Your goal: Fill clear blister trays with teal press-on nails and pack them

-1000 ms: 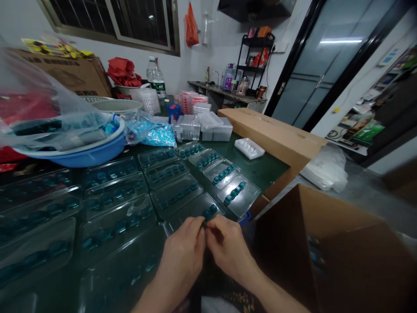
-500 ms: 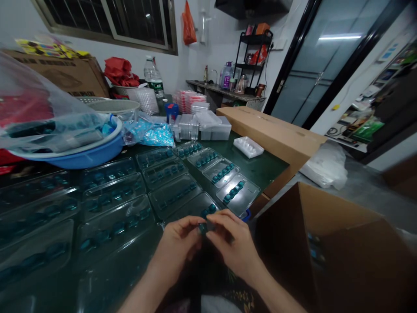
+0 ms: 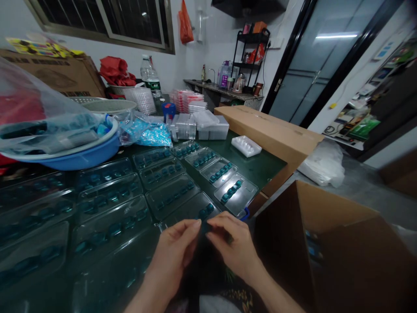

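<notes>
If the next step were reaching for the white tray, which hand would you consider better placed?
The right hand, I think: it is nearer the white tray, which lies ahead and to the right, whereas the left hand is farther away. I cannot tell whether either holds something.

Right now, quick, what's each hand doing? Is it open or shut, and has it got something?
Left hand: closed, thumb and finger together; can't tell if anything's pinched.
Right hand: partly open, fingertips apart; can't tell if it holds anything.
</notes>
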A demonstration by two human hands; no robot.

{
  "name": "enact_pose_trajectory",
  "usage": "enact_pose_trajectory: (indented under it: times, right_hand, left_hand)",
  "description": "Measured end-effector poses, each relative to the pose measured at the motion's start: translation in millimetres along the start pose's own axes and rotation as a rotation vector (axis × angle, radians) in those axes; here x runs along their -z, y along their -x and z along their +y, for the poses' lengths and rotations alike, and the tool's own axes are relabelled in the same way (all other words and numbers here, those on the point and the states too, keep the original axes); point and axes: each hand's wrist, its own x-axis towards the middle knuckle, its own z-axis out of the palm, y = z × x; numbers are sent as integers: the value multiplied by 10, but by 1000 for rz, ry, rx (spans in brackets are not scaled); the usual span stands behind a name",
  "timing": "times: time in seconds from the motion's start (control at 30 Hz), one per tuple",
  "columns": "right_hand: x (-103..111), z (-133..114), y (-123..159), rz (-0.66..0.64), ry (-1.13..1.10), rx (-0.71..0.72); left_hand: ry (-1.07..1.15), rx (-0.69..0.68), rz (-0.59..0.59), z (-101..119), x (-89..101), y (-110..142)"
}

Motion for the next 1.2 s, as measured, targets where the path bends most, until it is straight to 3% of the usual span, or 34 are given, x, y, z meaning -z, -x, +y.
enact_pose_trajectory:
  times: [0.1,0.3,0.4,0.47,0.53,0.6,0.67,0.77,0.93,1.07,1.2]
  right_hand:
    - [-15,17,5,-9,1,18]
    - [34,-2,23,-57,16,-65]
    - [193,95,-44,-111,20,-133]
    - [393,287,-170,-32,117,-188]
    - [653,577,-355,159,310,-242]
    - [915,905,-562,247,402,-260]
    - [1117,1193,-745,251,467,-257]
    - [1244,1453,-913,188,540,-244]
    - [1203,1492,-969,56,623,-223]
    - [1182,1394,-974,-8,704,-232]
    - [1158,1308,-995,-31,809,-275]
  left_hand:
    - [-12,-2,20,-27,-62,9]
    - [147,212,-168,-144,-79,-108]
    - [185,223,-220,-156,-103,-169]
    - [199,216,-209,-112,-119,-175]
    - [194,218,-158,-31,-107,-153]
    - [168,214,-54,65,-46,-118]
    - [161,207,58,151,68,-89]
    - [149,187,147,216,311,-82]
    - [91,142,254,193,638,-137]
    - [97,72,400,171,689,-182]
    - [77,72,416,163,691,-210]
